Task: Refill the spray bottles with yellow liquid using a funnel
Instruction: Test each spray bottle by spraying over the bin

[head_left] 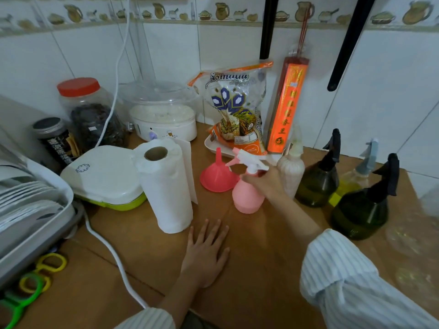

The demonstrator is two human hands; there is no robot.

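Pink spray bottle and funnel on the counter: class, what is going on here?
A person's right hand grips the neck of the pink bottle, its sprayer on. The left hand rests flat on the counter. The pink funnel stands upside down, untouched. Two green bottles wait to the right.

My right hand (263, 184) covers the pink spray bottle's (247, 198) neck, so I can't judge my grip. Beyond it, the clear bottle (356, 179) blurs behind two green ones.

Five spray bottles (248, 195), one funnel (218, 175), two hands (206, 255).
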